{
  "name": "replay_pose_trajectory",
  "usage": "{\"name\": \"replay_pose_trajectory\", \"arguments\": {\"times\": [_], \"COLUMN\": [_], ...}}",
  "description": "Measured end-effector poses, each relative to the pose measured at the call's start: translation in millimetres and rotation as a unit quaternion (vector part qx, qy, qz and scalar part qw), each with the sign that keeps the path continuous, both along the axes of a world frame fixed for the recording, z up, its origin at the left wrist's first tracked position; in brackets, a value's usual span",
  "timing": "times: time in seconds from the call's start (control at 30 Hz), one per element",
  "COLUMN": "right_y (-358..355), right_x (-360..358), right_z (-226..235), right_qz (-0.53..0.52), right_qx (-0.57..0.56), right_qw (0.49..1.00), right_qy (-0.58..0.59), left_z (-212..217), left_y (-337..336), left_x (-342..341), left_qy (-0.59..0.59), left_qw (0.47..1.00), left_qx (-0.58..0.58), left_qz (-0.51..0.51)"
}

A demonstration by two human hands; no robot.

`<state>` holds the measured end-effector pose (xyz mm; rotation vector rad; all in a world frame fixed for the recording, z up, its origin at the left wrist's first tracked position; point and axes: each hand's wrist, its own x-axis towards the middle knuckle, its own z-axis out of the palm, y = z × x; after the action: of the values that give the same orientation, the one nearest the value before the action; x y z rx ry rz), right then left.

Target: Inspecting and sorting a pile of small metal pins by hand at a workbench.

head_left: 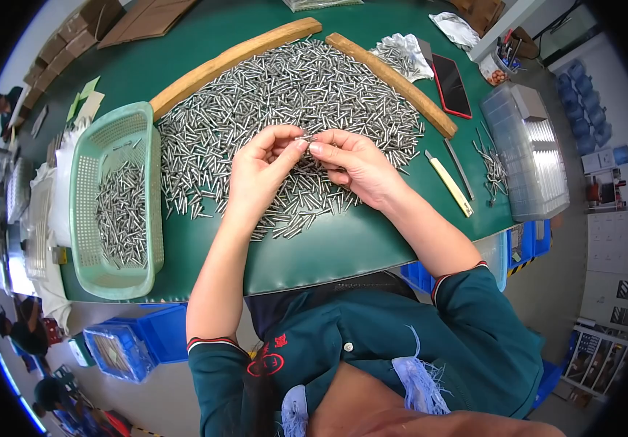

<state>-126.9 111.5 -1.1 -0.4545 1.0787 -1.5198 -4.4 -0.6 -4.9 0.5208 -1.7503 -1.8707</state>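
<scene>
Containers: a pale green mesh basket [81, 226] stands at the left of the green table [314, 247], partly filled with loose metal pins [121, 218] lying in mixed directions over its floor. At the right edge is a lidded clear plastic box [539, 164]; its contents cannot be made out. Beyond it, a small tub [491, 71] holds slim upright tools. A crumpled white bag [421, 67] lies open with more metal pieces on it.

Work piece: one short, slender, silvery metal pin [306, 138] is at the hands' meeting point, above the main pile [292, 80]. Its surface looks shiny; the fingertips cover most of it, so its end shape cannot be determined. The left hand [261, 164] pinches it between thumb and fingers; the right hand [354, 162] does likewise, fingers curled. Two wooden bars [234, 60] [394, 79] border the pile's far side.
</scene>
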Motion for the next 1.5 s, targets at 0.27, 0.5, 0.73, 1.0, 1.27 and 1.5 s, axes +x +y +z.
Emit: {"name": "replay_pose_trajectory", "arguments": {"times": [0.27, 0.5, 0.73, 1.0, 1.27, 1.5], "right_y": [1.2, 2.0, 3.3, 3.3, 1.4, 1.0], "right_x": [3.4, 5.5, 4.8, 4.7, 3.6, 2.7], "right_z": [4.3, 6.0, 8.5, 9.0, 6.5, 3.8], "right_qz": [-0.029, -0.053, -0.046, -0.053, -0.046, -0.034], "right_qx": [0.016, 0.006, 0.009, 0.008, 0.018, 0.032], "right_qw": [0.993, 0.983, 0.986, 0.989, 0.993, 0.996], "right_qy": [0.113, 0.176, 0.159, 0.140, 0.104, 0.073], "left_z": [3.8, 4.7, 3.5, 0.4, 2.6, 4.2], "left_y": [1.5, 2.4, 1.9, 4.2, 7.0, 8.7], "left_x": [1.3, 1.6, 2.4, 0.8, -1.1, 0.3], "left_qy": [0.007, 0.014, 0.018, 0.003, -0.018, -0.035], "left_qw": [0.998, 0.996, 0.997, 0.999, 0.983, 0.976], "left_qx": [0.057, 0.085, 0.064, -0.035, -0.168, -0.200], "left_qz": [-0.017, -0.021, -0.027, 0.012, 0.066, 0.079]}}
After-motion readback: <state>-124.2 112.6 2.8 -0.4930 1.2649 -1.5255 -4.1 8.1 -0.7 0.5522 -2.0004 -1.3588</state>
